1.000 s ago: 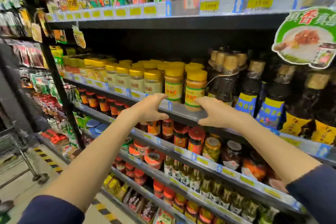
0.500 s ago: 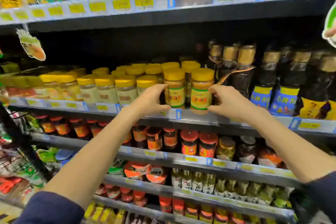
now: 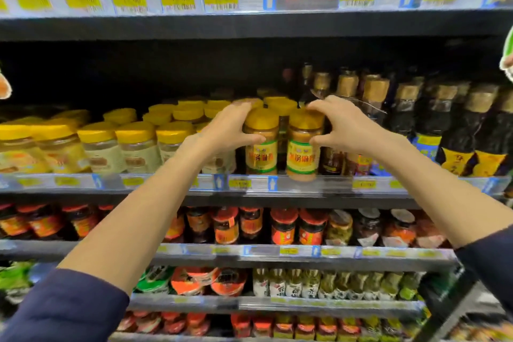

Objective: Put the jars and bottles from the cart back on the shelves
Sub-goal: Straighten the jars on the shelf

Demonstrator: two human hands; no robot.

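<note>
Obs.: both hands are up at the middle shelf [image 3: 305, 198]. The left hand [image 3: 230, 130] is curled round the left jar [image 3: 261, 144], thumb on the front above the label, fingers over the yellow lid. The right hand [image 3: 342, 126] holds the right jar [image 3: 303, 147] likewise. Both jars stand upright, side by side at the shelf's front. The right jar's base seems to overlap the price rail [image 3: 241, 183], so it is likely not fully seated. Judgement: slide each jar straight back, base flat and label forward, and release only once it is behind the lip. Obstacles: dark bottles [image 3: 416, 125] stand just beside the right hand, with necks near its fingers. Yellow-lidded jars [image 3: 133, 144] crowd the left and rear, so room looks tight. Red-lidded jars [image 3: 283, 225] fill the shelf below. Cart not in view.
</note>
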